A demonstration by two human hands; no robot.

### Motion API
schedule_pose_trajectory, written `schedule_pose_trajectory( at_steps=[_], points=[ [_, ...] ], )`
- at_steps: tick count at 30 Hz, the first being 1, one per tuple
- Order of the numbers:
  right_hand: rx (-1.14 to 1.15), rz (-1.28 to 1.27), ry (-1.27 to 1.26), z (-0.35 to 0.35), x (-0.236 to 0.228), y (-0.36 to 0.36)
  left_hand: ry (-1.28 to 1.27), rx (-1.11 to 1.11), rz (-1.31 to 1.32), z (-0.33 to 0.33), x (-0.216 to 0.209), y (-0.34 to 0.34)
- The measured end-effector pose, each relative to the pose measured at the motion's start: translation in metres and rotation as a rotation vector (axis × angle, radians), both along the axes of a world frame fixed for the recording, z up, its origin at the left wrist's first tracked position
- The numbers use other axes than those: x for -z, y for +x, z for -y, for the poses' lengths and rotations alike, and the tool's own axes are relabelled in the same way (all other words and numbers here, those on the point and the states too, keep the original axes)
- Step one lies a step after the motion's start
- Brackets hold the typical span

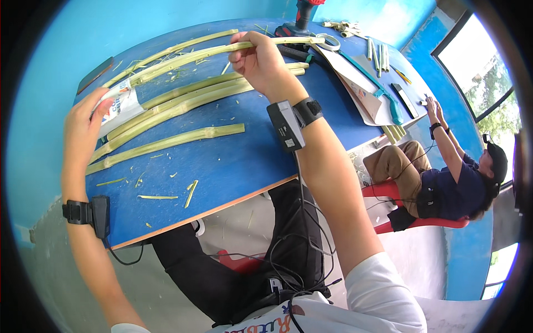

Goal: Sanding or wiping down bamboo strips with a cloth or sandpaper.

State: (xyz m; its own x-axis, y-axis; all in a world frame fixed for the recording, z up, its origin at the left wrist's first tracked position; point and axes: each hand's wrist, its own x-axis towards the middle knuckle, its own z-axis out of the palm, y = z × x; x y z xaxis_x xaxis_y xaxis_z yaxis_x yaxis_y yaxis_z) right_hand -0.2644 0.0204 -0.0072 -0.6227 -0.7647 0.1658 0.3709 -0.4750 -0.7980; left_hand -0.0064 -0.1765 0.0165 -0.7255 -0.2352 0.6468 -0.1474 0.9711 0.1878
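My right hand point(256, 60) is closed around a long, pale green bamboo stalk point(194, 56), which slants across the far side of the blue table. At the stalk's left end, my left hand point(89, 119) is closed on a white printed wrapper point(123, 104), its thumb pressed against it. The wrapper sits against the stalk; how far it goes around it is hidden. Below lie two more stalks side by side point(191, 102), and nearer to me a shorter cut stalk point(183, 140). Another stalk point(177, 49) rests beyond the held one.
Shavings point(191, 193) litter the blue table point(250, 150). A cordless drill point(302, 19), a tape roll point(328, 42), a teal saw point(383, 91) and cardboard point(355, 89) occupy the far right, with short bamboo pieces point(380, 56). Another person point(452, 183) sits at the table's right end.
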Motion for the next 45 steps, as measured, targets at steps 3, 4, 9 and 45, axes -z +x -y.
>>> schedule_pose_trajectory(
  at_steps=[3,4,9,45],
  points=[
    [0.253,0.062,-0.096,-0.005,-0.008,-0.006,0.068,0.014,0.033,0.002,-0.004,0.004],
    [0.281,0.067,-0.152,-0.011,-0.007,-0.014,0.105,-0.009,0.071,-0.001,-0.008,0.005],
    [0.292,0.121,-0.177,-0.009,-0.003,-0.015,0.128,-0.088,0.165,-0.016,-0.012,0.002],
    [0.338,0.297,-0.225,-0.02,0.003,-0.033,0.184,-0.058,0.141,-0.001,-0.007,0.005]
  ],
)
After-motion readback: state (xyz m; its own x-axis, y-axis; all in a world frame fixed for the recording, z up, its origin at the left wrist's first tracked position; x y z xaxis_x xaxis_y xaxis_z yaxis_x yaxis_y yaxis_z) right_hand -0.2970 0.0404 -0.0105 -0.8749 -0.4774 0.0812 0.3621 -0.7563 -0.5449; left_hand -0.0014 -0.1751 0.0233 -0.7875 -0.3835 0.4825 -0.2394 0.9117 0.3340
